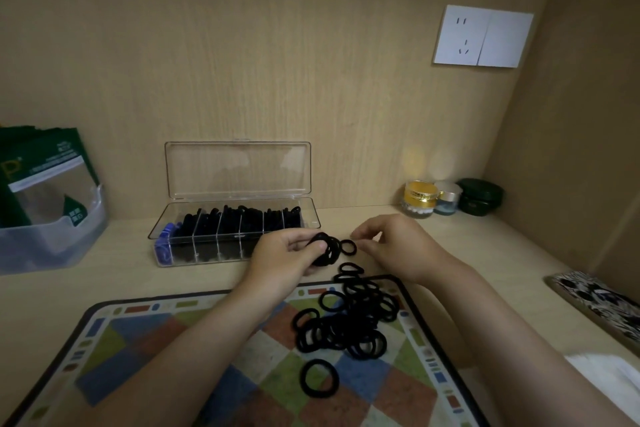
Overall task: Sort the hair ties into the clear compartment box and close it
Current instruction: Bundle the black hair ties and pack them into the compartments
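Head view, left hand: we see the fingers curled round a bunch of black hair ties, thumb on top; the bunch is held clear of the desk

Head view, right hand: fingers bent, thumb and forefinger tips at the far edge of a single tie that touches the bunch; we cannot tell whether they pinch it or only meet it

Loose pile: below both hands, towards the wrists, spread on the patterned mat; nearer the right forearm

Clear compartment box: just beyond the left hand and off to its left; lid standing open behind; most cells already dark with ties; blue ties in the cell farthest from the hands

What the next move turns on: the box's long axis runs side to side, its near end right behind the left knuckles; we judge the left hand nearer, so the bunch goes forward and slightly left into a cell
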The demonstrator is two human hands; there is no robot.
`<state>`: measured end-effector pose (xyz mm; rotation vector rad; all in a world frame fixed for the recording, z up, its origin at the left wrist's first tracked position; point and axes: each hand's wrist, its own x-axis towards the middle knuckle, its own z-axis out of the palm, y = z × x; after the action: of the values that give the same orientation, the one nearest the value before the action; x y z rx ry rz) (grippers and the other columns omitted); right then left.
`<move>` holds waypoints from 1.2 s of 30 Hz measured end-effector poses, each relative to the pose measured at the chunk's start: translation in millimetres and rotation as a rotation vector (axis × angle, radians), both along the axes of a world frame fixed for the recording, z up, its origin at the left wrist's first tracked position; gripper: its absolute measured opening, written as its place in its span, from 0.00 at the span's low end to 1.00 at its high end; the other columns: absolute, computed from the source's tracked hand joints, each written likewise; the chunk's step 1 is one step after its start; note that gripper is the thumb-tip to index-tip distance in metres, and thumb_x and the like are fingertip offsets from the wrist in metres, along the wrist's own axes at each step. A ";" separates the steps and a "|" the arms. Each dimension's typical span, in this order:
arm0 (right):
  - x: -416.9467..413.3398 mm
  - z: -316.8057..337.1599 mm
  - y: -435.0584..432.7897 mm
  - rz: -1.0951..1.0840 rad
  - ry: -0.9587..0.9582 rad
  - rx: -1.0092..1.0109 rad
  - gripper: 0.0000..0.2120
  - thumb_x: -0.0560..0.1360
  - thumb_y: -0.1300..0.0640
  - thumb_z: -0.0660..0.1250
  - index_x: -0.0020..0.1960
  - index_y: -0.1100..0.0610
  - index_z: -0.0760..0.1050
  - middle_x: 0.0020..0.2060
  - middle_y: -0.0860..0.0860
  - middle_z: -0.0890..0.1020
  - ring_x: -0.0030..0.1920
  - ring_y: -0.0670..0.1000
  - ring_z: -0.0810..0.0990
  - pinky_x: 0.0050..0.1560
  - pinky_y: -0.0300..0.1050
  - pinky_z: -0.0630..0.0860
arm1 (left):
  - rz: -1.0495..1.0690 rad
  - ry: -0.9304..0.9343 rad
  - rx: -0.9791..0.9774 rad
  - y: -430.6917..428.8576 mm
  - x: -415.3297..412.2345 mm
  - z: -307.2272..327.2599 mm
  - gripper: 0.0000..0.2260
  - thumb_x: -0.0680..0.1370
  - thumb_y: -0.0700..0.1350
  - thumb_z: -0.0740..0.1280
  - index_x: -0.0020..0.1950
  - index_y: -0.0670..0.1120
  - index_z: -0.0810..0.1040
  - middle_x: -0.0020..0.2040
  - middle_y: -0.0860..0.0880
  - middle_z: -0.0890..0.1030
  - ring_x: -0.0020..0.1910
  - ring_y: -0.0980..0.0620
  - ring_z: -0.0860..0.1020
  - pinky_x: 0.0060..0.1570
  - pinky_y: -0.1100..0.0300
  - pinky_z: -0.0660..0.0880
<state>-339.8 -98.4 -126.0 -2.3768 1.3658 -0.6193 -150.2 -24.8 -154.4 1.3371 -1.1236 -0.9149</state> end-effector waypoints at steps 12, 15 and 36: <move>15.9 3.3 0.2 0.087 0.344 -0.057 0.08 0.74 0.55 0.70 0.50 0.48 0.85 0.51 0.48 0.78 0.51 0.50 0.78 0.54 0.49 0.78 | 0.003 -0.040 -0.065 2.6 -1.1 -3.9 0.11 0.77 0.39 0.71 0.57 0.51 0.84 0.47 0.50 0.86 0.45 0.58 0.85 0.47 0.64 0.80; 15.0 0.6 0.3 0.059 0.297 -0.052 0.08 0.75 0.58 0.68 0.49 0.49 0.83 0.49 0.47 0.80 0.49 0.49 0.78 0.53 0.48 0.78 | 0.007 -0.004 -0.043 1.6 -0.2 -3.6 0.10 0.78 0.38 0.70 0.57 0.48 0.84 0.47 0.49 0.86 0.44 0.57 0.85 0.42 0.67 0.79; 22.5 0.2 17.1 0.046 -0.292 0.047 0.03 0.71 0.57 0.73 0.40 0.51 0.81 0.30 0.45 0.80 0.28 0.39 0.75 0.31 0.34 0.72 | -0.136 0.232 0.035 3.4 -9.7 -0.2 0.19 0.74 0.42 0.74 0.65 0.41 0.79 0.61 0.44 0.81 0.52 0.52 0.85 0.49 0.58 0.82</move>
<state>-317.2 -81.3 -125.8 -2.1705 1.1827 -0.8715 -159.9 -21.4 -154.6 1.1589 -1.0304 -1.1623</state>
